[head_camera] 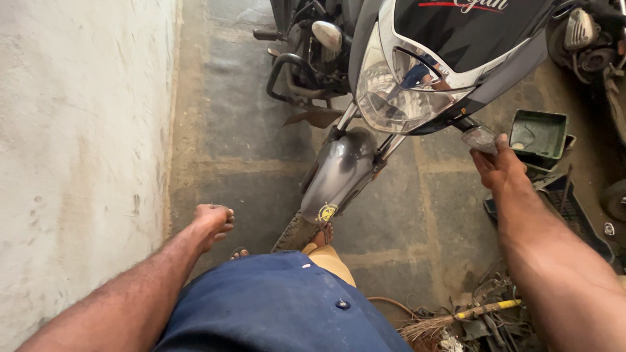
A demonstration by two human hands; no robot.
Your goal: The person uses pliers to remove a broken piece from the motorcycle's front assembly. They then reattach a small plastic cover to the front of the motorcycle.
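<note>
Beside motorcycle headlight (398, 91), right hand (499, 166) grips turn indicator (480, 138).

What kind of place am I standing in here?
Probably a small motorcycle repair shop. A motorcycle stands nose-in on a stone floor, your right hand is at its turn signal, and a green parts tray and loose scrap lie nearby.
</note>
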